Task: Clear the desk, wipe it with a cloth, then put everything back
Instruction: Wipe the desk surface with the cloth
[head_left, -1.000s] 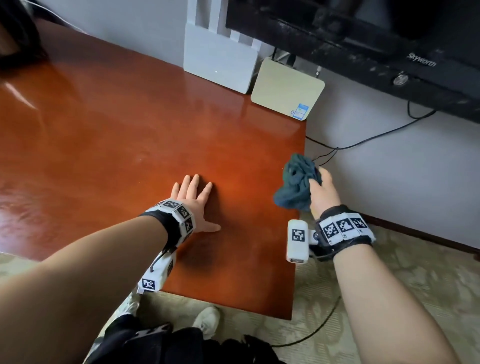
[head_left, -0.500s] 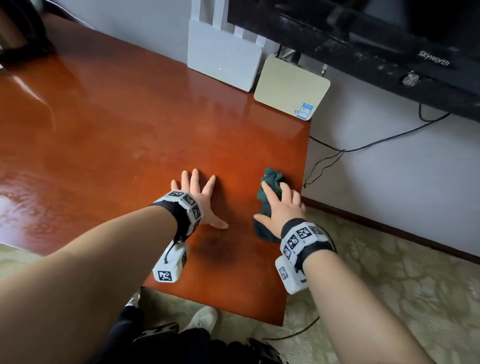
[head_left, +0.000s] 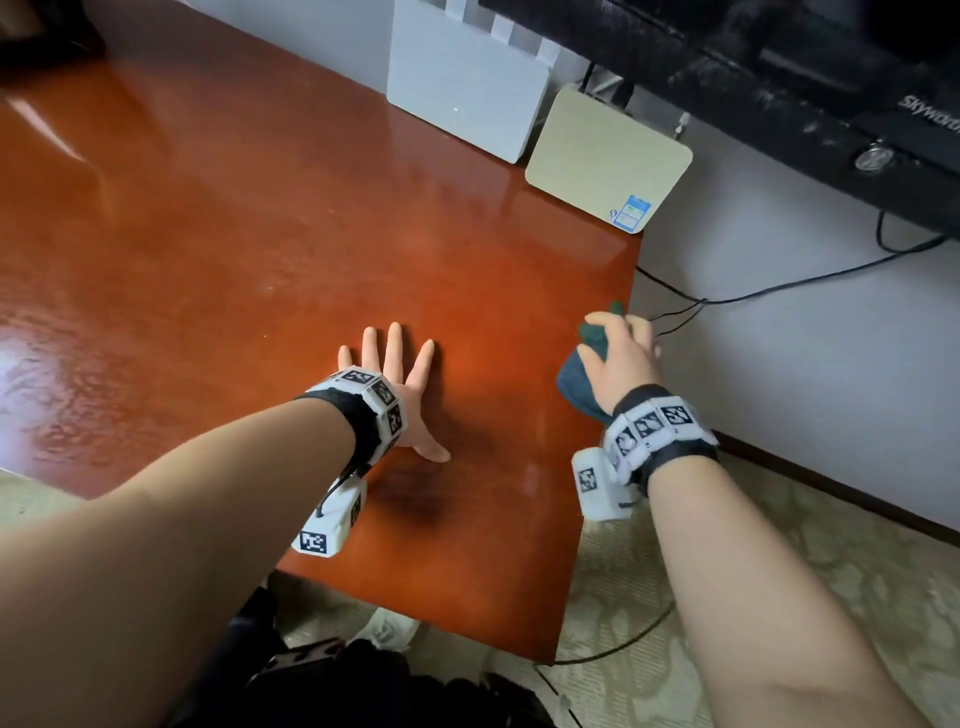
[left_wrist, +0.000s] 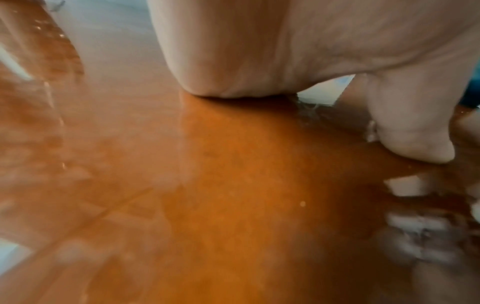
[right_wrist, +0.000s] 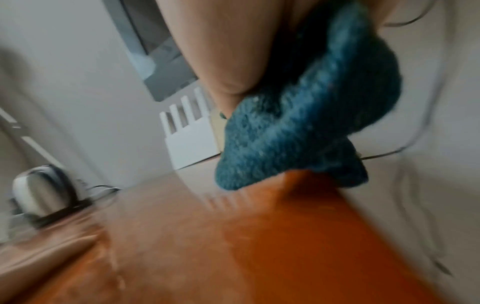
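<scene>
Your dark teal cloth (head_left: 579, 382) sits bunched at the right-hand edge of the desk (head_left: 260, 234), part of it on the red-brown top and part hanging past the edge; your right hand (head_left: 618, 358) lies over it with fingers curled round the wad — in the right wrist view the cloth (right_wrist: 298, 127) bulges out beneath your thumb, though that picture is smeared, so how many fingers close on it I cannot tell. Your left hand (head_left: 400, 384) rests flat on the desk just to the left of the cloth, fingers straight and spread, thumb out to the side, holding nothing; the left wrist view shows the heel of that hand (left_wrist: 233, 61) and the thumb pressed on the glossy wood (left_wrist: 207, 185).

Along the back edge, against the wall, a white router (head_left: 467, 104) leans upright with a beige box (head_left: 608, 156) beside it to the right, near the desk's far right corner; a black television (head_left: 779, 78) hangs above them — cables (head_left: 779, 283) trail down the wall below it. The right wrist view catches what seems to be a steel kettle (right_wrist: 41, 189) far off to the left on the desk.
</scene>
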